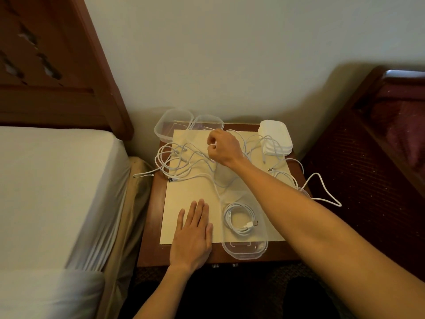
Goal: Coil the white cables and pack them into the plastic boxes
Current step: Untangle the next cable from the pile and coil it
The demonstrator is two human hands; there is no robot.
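Note:
Several loose white cables (184, 162) lie tangled across the far half of the small bedside table (151, 226). My right hand (222, 147) reaches over them, fingers curled shut on a strand of white cable near the back. My left hand (193, 233) rests flat and open on the cream tabletop near the front edge, holding nothing. To its right, a clear plastic box (245, 254) holds one coiled white cable (239, 221). Two empty clear boxes (171, 125) (207, 120) stand at the back left. My right forearm hides part of the table's right side.
A stack of white lids (276, 137) sits at the back right corner. One cable loop (322, 189) hangs over the table's right edge, a cable end (142, 174) off the left. A white bed (57, 192) flanks the left, dark furniture (379, 146) the right.

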